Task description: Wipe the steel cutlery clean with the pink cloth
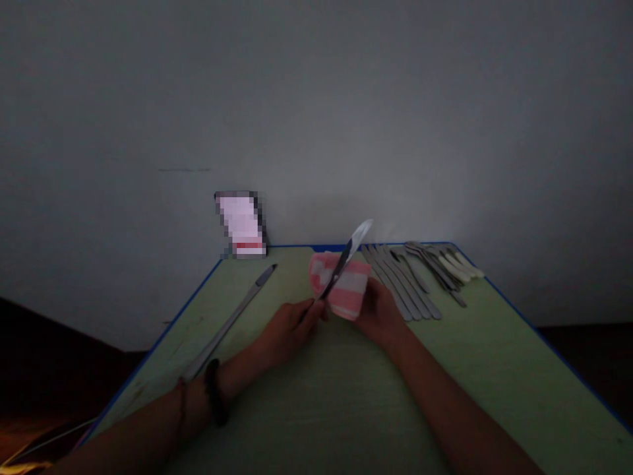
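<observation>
In the middle of the head view, my left hand (295, 330) grips a table knife (343, 260) by its handle, the blade tilted up and to the right. My right hand (380, 311) is closed around a folded pink and white cloth (353, 284). The cloth sits right behind the knife; whether it presses on the blade I cannot tell. To the left of my left hand, a second table knife (237, 313) lies slantwise on the table, its handle end near my wrist.
Right of my hands lie several forks (405, 290) in a row, then more dark metal cutlery (438, 267) and several white-handled pieces (459, 265). A lit phone (242, 224) leans against the wall at the back left. The green table (316, 409) has a blue edge.
</observation>
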The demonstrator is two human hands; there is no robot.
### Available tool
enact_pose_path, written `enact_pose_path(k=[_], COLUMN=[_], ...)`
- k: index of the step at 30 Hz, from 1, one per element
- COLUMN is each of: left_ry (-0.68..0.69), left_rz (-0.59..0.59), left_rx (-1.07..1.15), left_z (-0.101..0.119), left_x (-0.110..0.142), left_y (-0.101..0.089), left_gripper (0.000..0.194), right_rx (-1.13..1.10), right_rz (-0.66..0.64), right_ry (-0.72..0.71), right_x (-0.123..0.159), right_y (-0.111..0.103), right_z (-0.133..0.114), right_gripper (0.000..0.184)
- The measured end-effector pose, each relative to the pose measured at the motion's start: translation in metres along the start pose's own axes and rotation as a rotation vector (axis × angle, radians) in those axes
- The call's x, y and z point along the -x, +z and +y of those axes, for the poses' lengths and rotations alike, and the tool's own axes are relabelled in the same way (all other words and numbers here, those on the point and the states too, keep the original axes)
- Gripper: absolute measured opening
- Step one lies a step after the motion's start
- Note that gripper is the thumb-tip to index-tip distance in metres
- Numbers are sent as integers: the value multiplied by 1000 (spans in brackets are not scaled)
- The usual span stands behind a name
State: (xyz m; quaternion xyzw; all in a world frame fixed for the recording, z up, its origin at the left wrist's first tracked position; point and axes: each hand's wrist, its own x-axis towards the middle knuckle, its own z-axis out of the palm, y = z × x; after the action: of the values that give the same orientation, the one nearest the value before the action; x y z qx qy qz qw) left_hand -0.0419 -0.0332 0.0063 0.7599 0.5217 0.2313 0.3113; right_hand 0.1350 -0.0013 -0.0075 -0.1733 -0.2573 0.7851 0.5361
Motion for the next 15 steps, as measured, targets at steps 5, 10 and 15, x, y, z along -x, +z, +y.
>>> enact_pose_path(k=[5, 10, 15], left_ry=[3, 72, 241], left_rz=[-20, -136, -250], left_rx=[-47, -18, 112], left_z=[2, 2, 3], left_x=[1, 3, 9], left_y=[0, -4, -8], left_gripper=[40, 35, 33], right_rx=[182, 123, 10], right_rz=[-110, 20, 197], right_ry=[39, -74, -167], right_x=[-1, -7, -14], right_y=[0, 0, -7], right_z=[15, 17, 8], right_gripper=[22, 18, 8])
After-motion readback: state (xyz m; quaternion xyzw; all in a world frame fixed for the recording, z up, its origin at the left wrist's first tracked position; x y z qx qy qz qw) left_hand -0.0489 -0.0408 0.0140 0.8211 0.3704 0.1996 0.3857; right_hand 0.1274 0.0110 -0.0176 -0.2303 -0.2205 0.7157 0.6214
